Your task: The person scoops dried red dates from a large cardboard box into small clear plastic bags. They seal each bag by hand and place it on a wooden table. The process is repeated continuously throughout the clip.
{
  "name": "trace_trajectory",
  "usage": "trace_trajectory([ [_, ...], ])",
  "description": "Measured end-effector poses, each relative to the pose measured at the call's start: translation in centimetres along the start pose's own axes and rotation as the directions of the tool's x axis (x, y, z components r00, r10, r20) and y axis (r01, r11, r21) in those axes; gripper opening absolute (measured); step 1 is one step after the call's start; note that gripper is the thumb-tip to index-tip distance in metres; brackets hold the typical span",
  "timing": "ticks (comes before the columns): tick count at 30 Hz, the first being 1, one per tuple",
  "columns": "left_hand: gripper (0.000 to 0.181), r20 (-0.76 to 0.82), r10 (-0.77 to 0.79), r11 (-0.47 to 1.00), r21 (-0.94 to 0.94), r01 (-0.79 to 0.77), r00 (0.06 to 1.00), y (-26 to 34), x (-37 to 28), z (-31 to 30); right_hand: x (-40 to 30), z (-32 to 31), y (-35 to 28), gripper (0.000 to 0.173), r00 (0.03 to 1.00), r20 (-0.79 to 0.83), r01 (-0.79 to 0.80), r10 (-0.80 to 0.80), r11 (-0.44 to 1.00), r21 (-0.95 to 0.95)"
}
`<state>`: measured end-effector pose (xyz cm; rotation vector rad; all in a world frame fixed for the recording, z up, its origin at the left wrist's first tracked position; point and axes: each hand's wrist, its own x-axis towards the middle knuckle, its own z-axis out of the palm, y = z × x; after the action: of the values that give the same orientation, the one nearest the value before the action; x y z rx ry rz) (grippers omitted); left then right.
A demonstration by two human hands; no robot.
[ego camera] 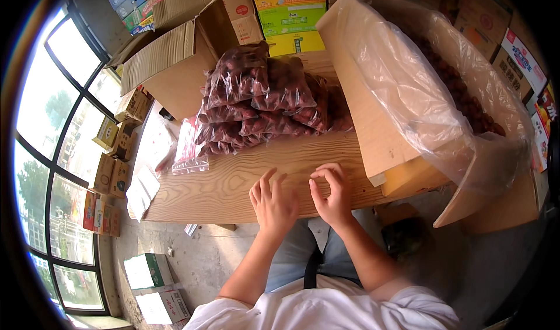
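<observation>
Both hands hover over the near edge of a wood-grain table (218, 190), holding nothing. My left hand (273, 203) has its fingers spread and slightly bent. Beside it, my right hand (332, 192) curves its thumb and index finger towards each other with a gap between them. Beyond the hands lies a heap of clear plastic bags (262, 98) packed with dark red dried fruit that looks like jujubes. Flat clear zip bags (190, 150) rest at the heap's left side. To the right, a large carton (358, 102) with a plastic liner (402, 63) contains loose red fruit (459, 89).
An opened cardboard box (175, 67) stands at the table's back left. White papers (143, 190) lie on the left corner. Stacked drink cartons (291, 19) rise behind the table. More boxes (151, 271) sit on the concrete floor, and others line the window (65, 155).
</observation>
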<state>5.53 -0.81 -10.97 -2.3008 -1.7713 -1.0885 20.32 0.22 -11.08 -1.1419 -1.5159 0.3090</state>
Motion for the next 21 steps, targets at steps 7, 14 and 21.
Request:
trace_trajectory([
  [7, 0.037, 0.001, 0.006, 1.0, -0.003, -0.006, 1.0, -0.06, 0.01, 0.02, 0.01, 0.05, -0.05, 0.009, 1.0, 0.001, 0.008, -0.008, 1.0, 0.015],
  [14, 0.037, -0.003, 0.006, 1.0, -0.006, -0.006, 1.0, -0.07, -0.05, 0.03, -0.1, 0.03, 0.21, 0.008, 1.0, 0.019, 0.001, -0.001, 1.0, 0.023],
  [21, 0.038, -0.013, 0.015, 1.0, 0.021, -0.015, 1.0, -0.02, 0.02, 0.01, -0.11, 0.14, 0.31, 0.009, 1.0, 0.012, 0.004, -0.004, 1.0, 0.031],
])
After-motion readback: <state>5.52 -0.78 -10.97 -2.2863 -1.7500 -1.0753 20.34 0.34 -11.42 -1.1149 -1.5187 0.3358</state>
